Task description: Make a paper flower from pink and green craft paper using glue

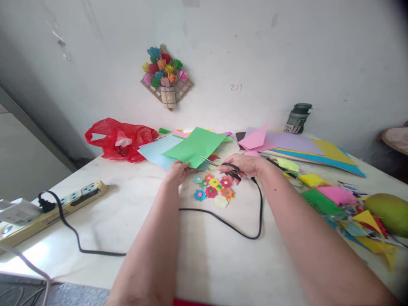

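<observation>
My left hand (179,172) pinches the near left edge of a green paper sheet (199,144), which is raised at a slant over a light blue sheet (153,151). In my right hand (244,165) is a pair of scissors (234,170) with black handles, fingers through the loops. The blades point left, and their tips lie at the green sheet's right edge; I cannot tell whether they are cutting. Just below both hands lies a cluster of small paper flowers (212,191) with round coloured centres, and a pale yellow paper piece (221,201) beside them.
A black cable (219,214) loops over the table near the flowers. Left are a power strip (73,199) and a red plastic bag (123,140). Right are stacked coloured sheets (331,155), paper scraps (366,229), a green fruit (389,212) and a bottle (298,119).
</observation>
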Motion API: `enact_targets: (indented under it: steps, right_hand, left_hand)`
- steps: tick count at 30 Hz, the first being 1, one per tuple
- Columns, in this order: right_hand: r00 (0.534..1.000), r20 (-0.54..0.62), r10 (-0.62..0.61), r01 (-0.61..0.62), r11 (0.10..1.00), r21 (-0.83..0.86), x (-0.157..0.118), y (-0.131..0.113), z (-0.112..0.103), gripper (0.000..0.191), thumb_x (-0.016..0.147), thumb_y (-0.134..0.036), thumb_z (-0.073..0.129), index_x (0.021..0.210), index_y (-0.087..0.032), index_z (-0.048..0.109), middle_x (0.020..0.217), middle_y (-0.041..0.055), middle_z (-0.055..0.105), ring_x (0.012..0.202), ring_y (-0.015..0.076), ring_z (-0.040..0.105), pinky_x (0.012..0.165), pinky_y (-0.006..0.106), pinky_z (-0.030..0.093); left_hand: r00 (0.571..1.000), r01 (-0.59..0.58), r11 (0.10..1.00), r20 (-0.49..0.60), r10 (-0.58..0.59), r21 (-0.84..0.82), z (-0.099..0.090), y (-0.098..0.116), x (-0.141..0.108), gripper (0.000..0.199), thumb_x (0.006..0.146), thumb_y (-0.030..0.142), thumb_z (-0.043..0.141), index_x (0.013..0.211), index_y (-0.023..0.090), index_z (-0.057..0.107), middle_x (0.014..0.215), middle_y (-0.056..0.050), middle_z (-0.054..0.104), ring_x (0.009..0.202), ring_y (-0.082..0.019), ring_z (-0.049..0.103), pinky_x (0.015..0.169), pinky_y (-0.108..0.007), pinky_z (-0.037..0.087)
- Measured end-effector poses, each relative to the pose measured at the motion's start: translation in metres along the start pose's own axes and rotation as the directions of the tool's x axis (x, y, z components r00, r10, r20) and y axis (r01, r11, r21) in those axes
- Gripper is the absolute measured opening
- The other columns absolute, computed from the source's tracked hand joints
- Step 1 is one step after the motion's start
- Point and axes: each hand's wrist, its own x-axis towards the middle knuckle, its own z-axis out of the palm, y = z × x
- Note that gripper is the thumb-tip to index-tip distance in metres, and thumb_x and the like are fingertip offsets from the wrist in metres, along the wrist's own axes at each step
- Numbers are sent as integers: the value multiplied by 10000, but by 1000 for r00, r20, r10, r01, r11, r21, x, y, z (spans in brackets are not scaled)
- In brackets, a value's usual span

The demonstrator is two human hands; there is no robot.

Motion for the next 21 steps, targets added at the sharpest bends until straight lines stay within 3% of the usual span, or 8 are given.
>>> enact_targets:
  steps: [9, 12, 14, 16, 18, 21]
  right_hand:
    - [994, 108, -11, 12, 1000, -13, -1, 5, 2, 394, 654, -508, 641, 675, -122, 563, 501, 24, 587, 321, 49, 440, 269, 162, 186]
    - [999, -9, -49, 50, 997, 66, 3, 7, 0, 407, 651, -512, 647, 726, -119, 573, 517, 37, 601, 342, 69, 475, 270, 162, 210]
    - [979, -196, -65, 99, 980, 170, 7, 8, -1, 419, 639, -511, 663, 765, -124, 565, 531, 45, 609, 361, 85, 503, 269, 162, 213]
    - [898, -439, -40, 182, 941, 287, 12, 11, -3, 430, 616, -503, 688, 790, -137, 546, 554, 48, 615, 381, 99, 530, 268, 158, 210]
    - [753, -658, 29, 276, 893, 355, 19, 14, -6, 441, 596, -503, 703, 797, -152, 528, 583, 49, 621, 402, 112, 555, 262, 154, 202]
    - [580, -807, 109, 378, 842, 385, 27, 20, -10, 424, 609, -515, 684, 761, -161, 509, 589, 42, 611, 420, 117, 569, 254, 150, 213]
  left_hand:
    - [998, -28, 999, 53, 27, 19, -2, -1, 1, 201, 717, -65, 458, 786, 108, 532, 723, -70, 633, 761, -191, 656, 774, -390, 540]
    - [991, -67, 998, 120, 66, 2, -7, 5, 1, 195, 709, -62, 465, 800, 94, 541, 781, -85, 641, 783, -205, 655, 793, -413, 531]
    - [978, -75, 997, 192, 77, -17, -11, 11, 0, 190, 705, -57, 476, 801, 90, 548, 812, -91, 643, 801, -214, 653, 801, -418, 526]
    - [971, -95, 995, 220, 98, -23, -16, 17, -2, 159, 702, -44, 502, 765, 94, 551, 787, -87, 643, 808, -218, 653, 809, -411, 523]
    - [957, -123, 992, 261, 125, -25, -20, 22, -5, 135, 702, -19, 535, 764, 99, 562, 792, -87, 648, 812, -213, 651, 820, -401, 519]
    - [916, -135, 990, 386, 111, 35, -25, 27, -9, 189, 688, 5, 583, 858, 86, 599, 860, -103, 661, 780, -180, 650, 793, -332, 532]
